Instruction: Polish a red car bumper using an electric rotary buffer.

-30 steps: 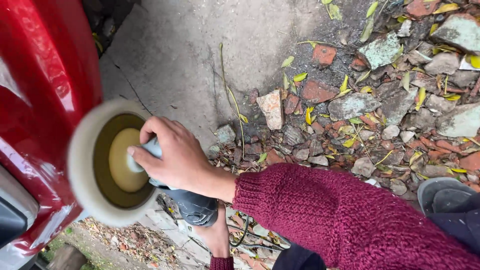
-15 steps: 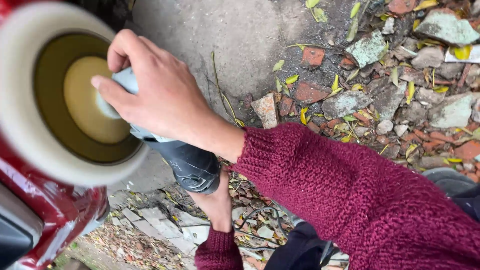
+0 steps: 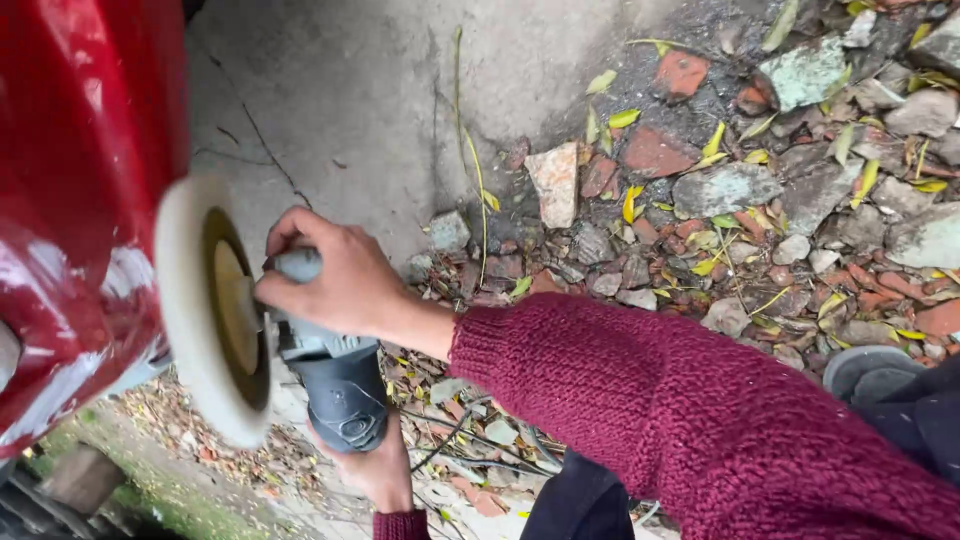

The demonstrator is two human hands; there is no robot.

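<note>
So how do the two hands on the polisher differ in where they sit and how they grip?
The right hand sits on top near the white buffing pad, curled over the polisher's grey head, and shows fully. The left hand is lower, wrapped around the dark rear body from underneath, and is partly hidden by it. The right forearm fills much of the view; only the left cuff shows. Both wear dark red knitted sleeves.

Glossy red painted metal on the car panel [image 3: 70, 200], streaked with pale reflections. Fuzzy, matt cream wool on the polishing pad [image 3: 190, 310]. Dull grey metal and matt dark plastic on the polisher body [image 3: 335, 385]. Chunky maroon knit on the sleeve [image 3: 680, 420]. At 12 o'clock, rough cracked concrete [image 3: 380, 90]; at 2 o'clock, coarse broken brick and stone rubble [image 3: 760, 180].
</note>
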